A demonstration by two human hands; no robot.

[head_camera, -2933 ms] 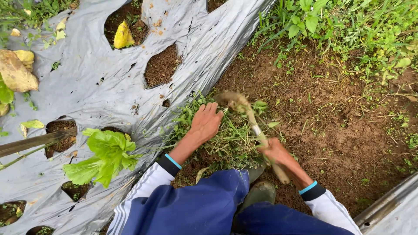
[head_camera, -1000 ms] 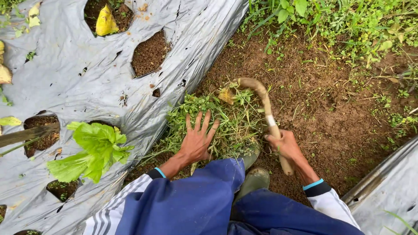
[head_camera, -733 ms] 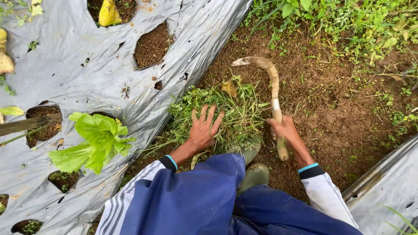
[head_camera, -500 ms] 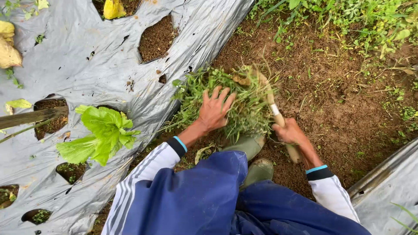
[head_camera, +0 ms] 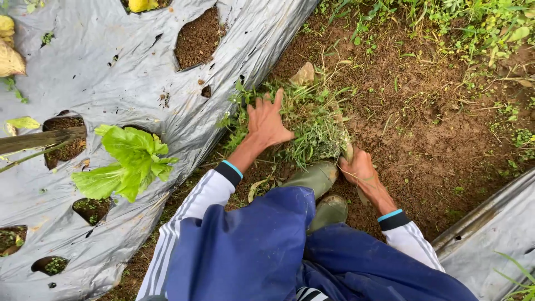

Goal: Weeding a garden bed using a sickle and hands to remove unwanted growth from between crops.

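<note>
My left hand [head_camera: 267,121] lies flat with spread fingers on a heap of cut green weeds [head_camera: 312,125] on the brown soil. My right hand [head_camera: 359,170] grips the wooden handle of a sickle [head_camera: 346,149] at the heap's right edge; most of the tool is buried under the weeds. My green rubber boots [head_camera: 320,189] stand just below the heap, between my blue-trousered knees.
Grey plastic mulch [head_camera: 83,72] with planting holes covers the bed on the left. A leafy green seedling [head_camera: 129,161] grows from one hole. More mulch [head_camera: 496,228] lies at the lower right. Grass and weeds [head_camera: 446,22] line the top right. A wooden stick [head_camera: 33,142] pokes in from the left.
The sickle was swung down from above the soil into the weeds. My left hand pressed onto the heap and gathered it toward my boots. The view shifted slightly.
</note>
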